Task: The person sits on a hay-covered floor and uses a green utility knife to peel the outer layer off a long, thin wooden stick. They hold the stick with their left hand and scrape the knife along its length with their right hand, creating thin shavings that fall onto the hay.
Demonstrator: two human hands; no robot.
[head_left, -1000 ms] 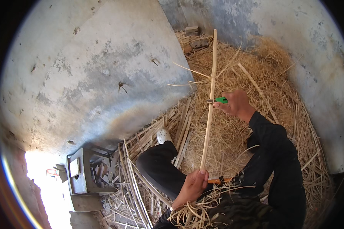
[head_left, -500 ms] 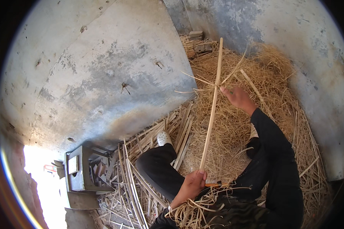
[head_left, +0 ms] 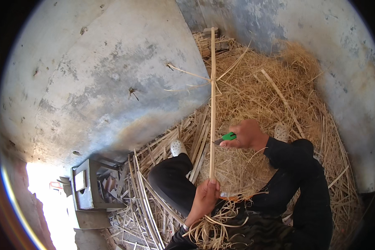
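Note:
My left hand (head_left: 205, 196) is closed round the lower end of a long pale bamboo strip (head_left: 213, 121), which stands up away from me. Thin curled slivers (head_left: 233, 75) stick out to both sides of the strip in its upper part. A knife with a green handle (head_left: 228, 136) is gripped in my right hand (head_left: 249, 134). Its short dark blade points left, at or close to the strip's edge; whether it touches I cannot tell. More curled shavings (head_left: 221, 227) lie across my lap, beside my left wrist.
A large heap of straw-coloured shavings (head_left: 262, 100) spreads before me, with a loose strip (head_left: 281, 100) on it. Long split strips (head_left: 148, 204) lie to the left. A box-like grey stand (head_left: 87, 187) is at the lower left. Stained walls (head_left: 112, 75) rise on both sides.
My right hand with the knife has come down along the strip toward me, away from the slivers. The strip's upper end has swung left and is now nearly upright in view.

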